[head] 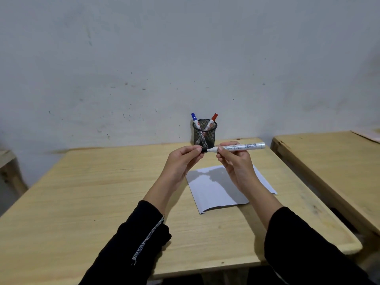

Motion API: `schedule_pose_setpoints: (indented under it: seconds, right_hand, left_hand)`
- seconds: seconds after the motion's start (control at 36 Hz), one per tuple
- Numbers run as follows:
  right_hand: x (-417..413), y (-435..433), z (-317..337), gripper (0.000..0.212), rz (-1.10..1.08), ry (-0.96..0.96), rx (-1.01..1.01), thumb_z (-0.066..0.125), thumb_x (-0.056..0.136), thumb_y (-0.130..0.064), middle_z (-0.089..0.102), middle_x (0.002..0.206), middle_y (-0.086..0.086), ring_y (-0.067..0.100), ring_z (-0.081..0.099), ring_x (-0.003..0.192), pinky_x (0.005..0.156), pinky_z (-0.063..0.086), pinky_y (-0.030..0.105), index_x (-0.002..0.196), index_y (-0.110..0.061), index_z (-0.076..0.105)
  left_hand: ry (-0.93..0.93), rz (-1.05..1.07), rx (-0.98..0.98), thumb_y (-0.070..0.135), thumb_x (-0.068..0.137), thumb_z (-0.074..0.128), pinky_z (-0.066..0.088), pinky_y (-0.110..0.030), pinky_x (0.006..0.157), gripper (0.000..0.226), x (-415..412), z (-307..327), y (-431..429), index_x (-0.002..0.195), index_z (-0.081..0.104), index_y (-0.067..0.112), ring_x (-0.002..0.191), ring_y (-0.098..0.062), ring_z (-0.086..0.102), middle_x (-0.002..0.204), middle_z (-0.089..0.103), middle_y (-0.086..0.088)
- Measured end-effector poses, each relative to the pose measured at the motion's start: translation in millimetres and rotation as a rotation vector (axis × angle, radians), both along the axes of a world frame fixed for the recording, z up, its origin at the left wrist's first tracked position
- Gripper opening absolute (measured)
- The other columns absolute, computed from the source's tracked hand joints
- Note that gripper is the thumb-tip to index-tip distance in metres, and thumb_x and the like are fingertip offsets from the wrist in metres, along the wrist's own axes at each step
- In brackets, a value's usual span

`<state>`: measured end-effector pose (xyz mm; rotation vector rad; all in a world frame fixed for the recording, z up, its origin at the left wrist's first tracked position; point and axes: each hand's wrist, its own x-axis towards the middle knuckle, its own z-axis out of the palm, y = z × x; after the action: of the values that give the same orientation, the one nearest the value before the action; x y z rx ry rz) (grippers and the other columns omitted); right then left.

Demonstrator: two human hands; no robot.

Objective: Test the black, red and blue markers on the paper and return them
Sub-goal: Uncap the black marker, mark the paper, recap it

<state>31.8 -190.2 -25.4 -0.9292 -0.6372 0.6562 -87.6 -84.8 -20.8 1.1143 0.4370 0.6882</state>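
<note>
Sideways, black marker (240,147) lies level, cap leftward.

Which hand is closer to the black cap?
Left. The left hand pinches the black cap itself; the right hand grips the marker barrel just right of it.

Both arms in black sleeves reach forward, raised; the left hand (182,159) pinches with fingertips, the right hand (234,161) curls closed, thumb uppermost, knuckles nearly meeting.
</note>
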Motion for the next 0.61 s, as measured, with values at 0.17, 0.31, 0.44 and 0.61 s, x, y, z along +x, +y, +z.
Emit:
schedule_pose_setpoints:
  seconds: [0.17, 0.31, 0.44, 0.61]
  right_hand:
    - [-3, 3, -2, 0.014, 0.026, -0.038, 0.007, 0.060, 0.084, 0.003, 0.066, 0.065, -0.004, 0.007, 0.060, 0.058, 0.061, 0.051, 0.014, 0.080, -0.011, 0.060]
    - [-5, 4, -7, 0.015, 0.038, -0.080, 0.019, 0.057, 0.085, 0.006, 0.068, 0.064, -0.005, 0.006, 0.058, 0.057, 0.062, 0.051, 0.014, 0.080, -0.009, 0.058]
    - [-3, 5, -10, 0.017, 0.028, -0.109, 0.020, 0.056, 0.085, 0.007, 0.068, 0.066, -0.004, 0.006, 0.058, 0.057, 0.063, 0.052, 0.015, 0.080, -0.009, 0.057]
    - [6, 5, 5, 0.014, 0.082, -0.150, 0.018, 0.056, 0.085, 0.005, 0.070, 0.071, -0.003, 0.009, 0.060, 0.061, 0.060, 0.051, 0.017, 0.083, -0.009, 0.058]
  left_hand:
    - [0.026, -0.016, 0.031, -0.001, 0.085, 0.061, 0.055, -0.012, 0.071, 0.010, 1, -1, -1, 0.091, 0.068, 0.001, 0.070, -0.007, 0.069, 0.082, 0.071, -0.008]
    - [0.045, -0.025, 0.046, -0.002, 0.082, 0.064, 0.055, -0.013, 0.069, 0.008, -2, 1, 2, 0.087, 0.070, 0.001, 0.071, -0.010, 0.071, 0.077, 0.074, -0.007]
    - [0.064, -0.044, 0.076, -0.002, 0.082, 0.064, 0.055, -0.013, 0.070, 0.010, -1, 1, 4, 0.091, 0.070, -0.001, 0.072, -0.011, 0.071, 0.079, 0.073, -0.009]
    - [0.010, -0.035, 0.065, -0.001, 0.085, 0.061, 0.054, -0.012, 0.070, 0.010, 4, 5, 6, 0.091, 0.069, 0.001, 0.072, -0.008, 0.071, 0.079, 0.074, -0.004]
